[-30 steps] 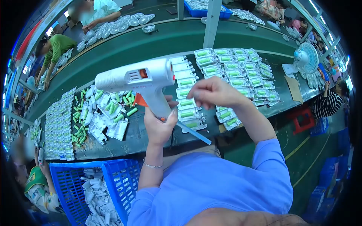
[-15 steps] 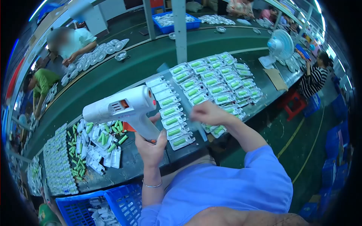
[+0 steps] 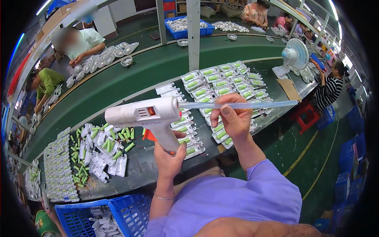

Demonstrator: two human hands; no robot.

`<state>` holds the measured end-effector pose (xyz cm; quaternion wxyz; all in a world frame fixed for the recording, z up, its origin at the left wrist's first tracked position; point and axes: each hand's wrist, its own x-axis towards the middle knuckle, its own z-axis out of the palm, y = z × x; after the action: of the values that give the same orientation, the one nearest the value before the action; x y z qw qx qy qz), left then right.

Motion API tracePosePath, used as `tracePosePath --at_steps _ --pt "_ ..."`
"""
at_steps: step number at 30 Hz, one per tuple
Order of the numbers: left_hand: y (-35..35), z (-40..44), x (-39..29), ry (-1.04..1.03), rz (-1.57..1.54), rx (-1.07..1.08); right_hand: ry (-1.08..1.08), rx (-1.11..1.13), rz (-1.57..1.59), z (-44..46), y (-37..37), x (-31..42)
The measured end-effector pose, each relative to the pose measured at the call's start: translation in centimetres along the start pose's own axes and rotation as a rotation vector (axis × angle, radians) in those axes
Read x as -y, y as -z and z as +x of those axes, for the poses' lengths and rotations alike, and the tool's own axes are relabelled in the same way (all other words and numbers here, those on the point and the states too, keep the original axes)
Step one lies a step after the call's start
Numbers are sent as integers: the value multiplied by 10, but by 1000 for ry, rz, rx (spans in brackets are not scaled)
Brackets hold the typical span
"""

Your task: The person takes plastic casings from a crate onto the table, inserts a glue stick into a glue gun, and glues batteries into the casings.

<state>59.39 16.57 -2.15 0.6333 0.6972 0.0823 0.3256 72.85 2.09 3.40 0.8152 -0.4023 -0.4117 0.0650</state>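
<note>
My left hand is wrapped round the handle of a white glue gun with an orange trigger, its barrel pointing left. A long translucent glue stick reaches level from the rear of the gun to the right. My right hand pinches this stick between thumb and fingers, near its middle. Behind and below the hands lie rows of white casings with green cells. To the left is a loose heap of green cells and white casings.
More filled casings line the bench's left end. A blue basket with white parts stands below the bench edge. A fan, cardboard and a red stool are to the right. Several people sit around; a post rises behind the bench.
My right hand has taken hold of the glue stick, which hung below the gun and now lies level at its rear. The view has shifted to the left.
</note>
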Motion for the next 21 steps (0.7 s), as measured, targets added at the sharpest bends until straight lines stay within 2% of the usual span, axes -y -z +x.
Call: tracePosePath --at_steps 7,8,9,11,13,17,19,21 --pt "1 -2 -2 78 -13 67 -38 8 91 0 9 4" --pt "3 -1 0 93 14 115 -127 -8 128 2 12 9" --pt "1 -2 -4 135 -13 137 -195 -6 21 5 14 12" --pt "-3 -3 9 60 -19 82 -164 -7 -134 6 15 18" --pt "-7 -4 10 120 -4 87 -7 30 -294 -1 6 19" --pt "-14 -12 20 178 30 185 -36 -3 -49 -3 10 8" --pt "-18 -10 20 140 59 139 -114 -71 191 -5 17 -5" --pt "-23 -10 17 165 112 120 -112 -183 179 -15 8 -15"
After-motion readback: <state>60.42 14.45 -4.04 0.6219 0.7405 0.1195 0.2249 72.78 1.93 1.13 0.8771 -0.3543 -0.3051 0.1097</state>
